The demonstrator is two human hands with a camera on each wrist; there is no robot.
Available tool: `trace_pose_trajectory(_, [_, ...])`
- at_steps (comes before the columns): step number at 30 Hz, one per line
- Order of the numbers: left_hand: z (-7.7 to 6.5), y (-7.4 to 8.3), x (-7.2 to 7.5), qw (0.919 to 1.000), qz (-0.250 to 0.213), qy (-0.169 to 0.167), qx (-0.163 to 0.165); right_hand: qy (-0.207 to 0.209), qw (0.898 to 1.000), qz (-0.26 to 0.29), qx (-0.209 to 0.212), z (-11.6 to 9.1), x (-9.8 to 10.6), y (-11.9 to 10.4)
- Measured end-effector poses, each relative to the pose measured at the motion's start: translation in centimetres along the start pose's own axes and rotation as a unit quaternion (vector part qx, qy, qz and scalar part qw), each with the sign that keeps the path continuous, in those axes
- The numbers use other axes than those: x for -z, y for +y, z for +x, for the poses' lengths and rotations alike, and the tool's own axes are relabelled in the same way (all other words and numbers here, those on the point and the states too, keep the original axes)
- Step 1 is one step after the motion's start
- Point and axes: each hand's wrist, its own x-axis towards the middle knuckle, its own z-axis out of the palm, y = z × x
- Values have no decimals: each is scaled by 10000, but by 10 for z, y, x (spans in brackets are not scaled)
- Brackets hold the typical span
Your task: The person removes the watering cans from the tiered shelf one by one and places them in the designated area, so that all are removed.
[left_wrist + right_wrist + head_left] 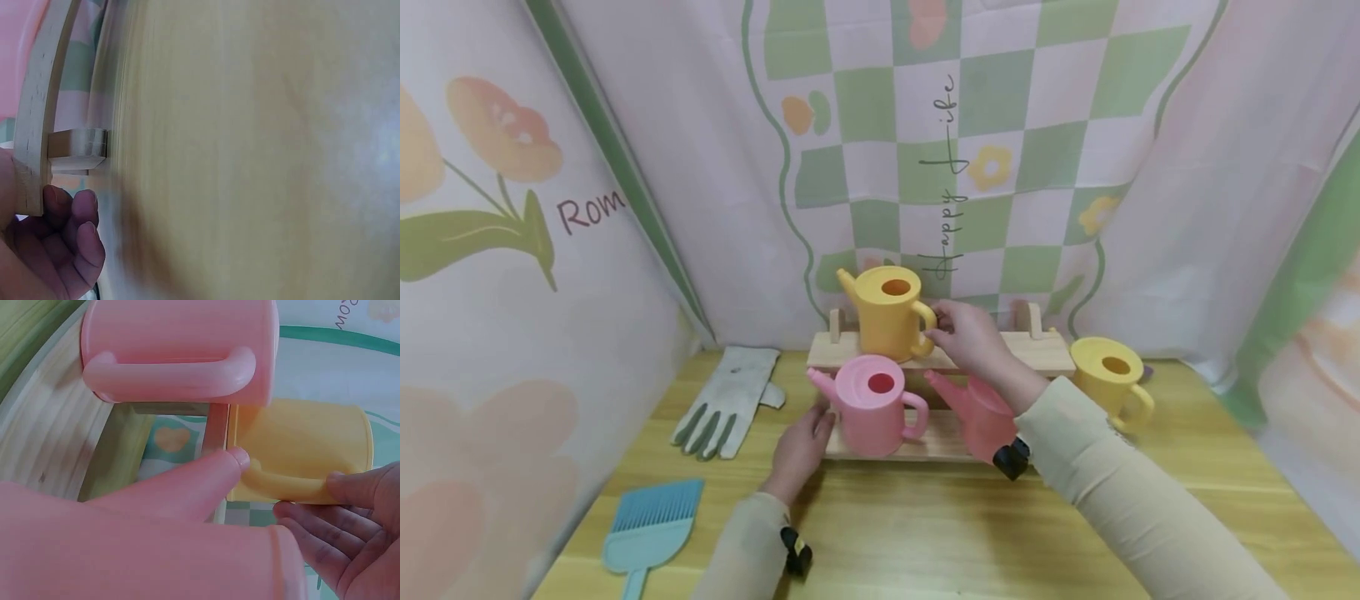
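A two-tier wooden shelf (pixel 1022 352) stands on the table. On its upper tier is a yellow watering can (pixel 883 325), spout to the left. My right hand (pixel 973 340) pinches this can's handle between thumb and fingers, plain in the right wrist view (pixel 356 531). Below, a pink watering can (pixel 867 421) sits at the left of the lower tier; a second pink can (pixel 981 421) is at the right, partly hidden by my right arm. My left hand (pixel 801 454) grips the left end of the lower board (pixel 37 125), fingers curled beneath it; the thumb is hidden.
Another yellow watering can (pixel 1101 379) is right of the shelf on the table. At the left lie a grey-white work glove (pixel 730 396) and a blue hand brush (pixel 651 529). Printed curtains (pixel 1037 100) hang close behind and at both sides.
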Motion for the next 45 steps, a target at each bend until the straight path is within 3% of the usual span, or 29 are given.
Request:
trace_pose_trajectory(11, [0,0,-2,10000,-77,-2,45,588,9981,61,159,-11,15,16])
trace_pose_trajectory(19, [-2,-1,-1,9999,-49,87,-78,752,9959,433,-268,-26,47,26])
trace_pose_trajectory(31, [-6,0,1,9998,-118,32,-124,1455,9887,289,-212,-64,97,55])
trace_pose_trajectory(41, [-6,-1,3,9998,-51,47,-205,1539,9862,227,-559,-99,136,94])
trace_pose_trajectory(45, [-6,2,4,9999,-50,-13,-145,1644,9829,-127,-822,-116,153,108])
